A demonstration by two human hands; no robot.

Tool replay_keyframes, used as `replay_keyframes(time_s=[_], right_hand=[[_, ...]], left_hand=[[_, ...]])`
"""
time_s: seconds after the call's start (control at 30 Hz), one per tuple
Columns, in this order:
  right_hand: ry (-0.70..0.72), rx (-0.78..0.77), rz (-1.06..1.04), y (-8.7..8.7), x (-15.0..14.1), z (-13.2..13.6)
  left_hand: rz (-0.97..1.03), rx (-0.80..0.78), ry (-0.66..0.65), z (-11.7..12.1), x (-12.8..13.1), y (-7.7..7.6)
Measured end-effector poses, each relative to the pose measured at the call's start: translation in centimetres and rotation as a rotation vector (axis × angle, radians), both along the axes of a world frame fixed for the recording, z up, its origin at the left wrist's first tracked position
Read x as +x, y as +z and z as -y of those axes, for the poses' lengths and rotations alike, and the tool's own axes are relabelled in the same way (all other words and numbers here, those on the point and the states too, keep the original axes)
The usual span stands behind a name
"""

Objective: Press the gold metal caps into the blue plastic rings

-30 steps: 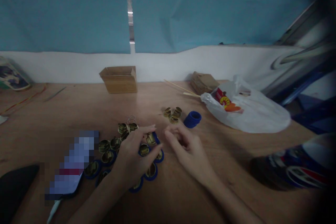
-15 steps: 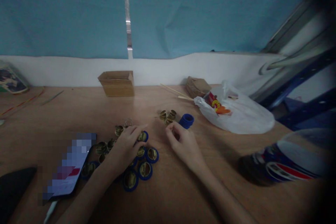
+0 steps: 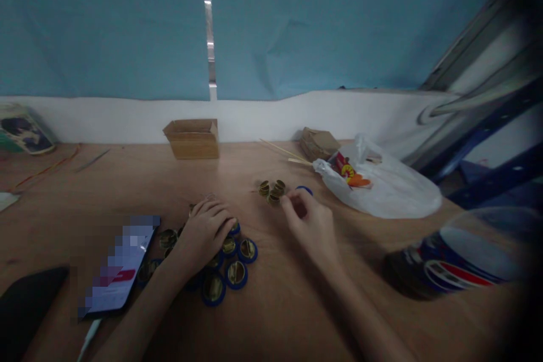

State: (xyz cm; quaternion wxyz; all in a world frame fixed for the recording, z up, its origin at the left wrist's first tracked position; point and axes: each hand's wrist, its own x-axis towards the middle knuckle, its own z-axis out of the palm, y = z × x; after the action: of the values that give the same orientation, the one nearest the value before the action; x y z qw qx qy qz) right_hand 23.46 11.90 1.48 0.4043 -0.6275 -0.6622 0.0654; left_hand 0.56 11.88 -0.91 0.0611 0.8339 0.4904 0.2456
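My left hand (image 3: 207, 232) rests over a group of round brass-coloured pieces in blue rings, its fingers curled down and its tips partly hidden. Just right of it lie pieces such as one blue-rimmed brass disc (image 3: 248, 250) and another (image 3: 236, 274). My right hand (image 3: 311, 223) is closed in a pinch, thumb and forefinger together; whatever they hold is too small or hidden to make out. Close to its fingertips sit a few loose brass caps (image 3: 274, 197). Behind its knuckles shows the edge of a blue ring (image 3: 304, 189).
An open cardboard box (image 3: 195, 144) stands at the wall, with a brown carton (image 3: 318, 144) farther right. A white plastic bag (image 3: 394, 192) and a cup with dark drink (image 3: 445, 266) are on the right. Left lies a phone (image 3: 123, 271) with a cable (image 3: 90, 336).
My left hand's fingers have curled down over the pieces, and its thumb is nearer the forefinger. My right hand has shifted right, now hiding most of the blue ring stack.
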Motion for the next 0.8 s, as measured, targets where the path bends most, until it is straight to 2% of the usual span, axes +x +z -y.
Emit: replay_keyframes(time_s=[0.1, 0.17, 0.23, 0.33, 0.43, 0.57, 0.7, 0.8], right_hand=[[-0.154, 0.13, 0.036, 0.2, 2.0, -0.9], [-0.208, 0.173, 0.1, 0.1, 3.3, -1.7], [-0.188, 0.16, 0.165, -0.3, 4.2, -2.3], [-0.137, 0.051, 0.214, -1.2, 4.7, -2.9], [-0.138, -0.04, 0.223, -1.9, 4.6, -3.1], [-0.139, -0.08, 0.227, -2.5, 4.6, -3.2], [-0.134, -0.07, 0.213, -2.4, 4.9, -3.2], [-0.129, -0.019, 0.195, -1.8, 4.6, -3.0]], left_hand=[[-0.005, 0.022, 0.096, -0.6, -1.2, 0.3], [-0.007, 0.024, 0.165, -1.1, -2.2, 0.5], [-0.017, 0.015, 0.212, -1.6, -3.2, 0.4], [-0.04, -0.014, 0.235, -2.1, -3.9, -0.1], [-0.044, -0.036, 0.241, -2.3, -3.7, -0.7], [-0.009, -0.047, 0.252, -2.6, -3.2, -1.3], [0.09, -0.03, 0.259, -2.7, -3.0, -1.0], [0.228, 0.0, 0.286, -2.3, -2.7, -0.2]])
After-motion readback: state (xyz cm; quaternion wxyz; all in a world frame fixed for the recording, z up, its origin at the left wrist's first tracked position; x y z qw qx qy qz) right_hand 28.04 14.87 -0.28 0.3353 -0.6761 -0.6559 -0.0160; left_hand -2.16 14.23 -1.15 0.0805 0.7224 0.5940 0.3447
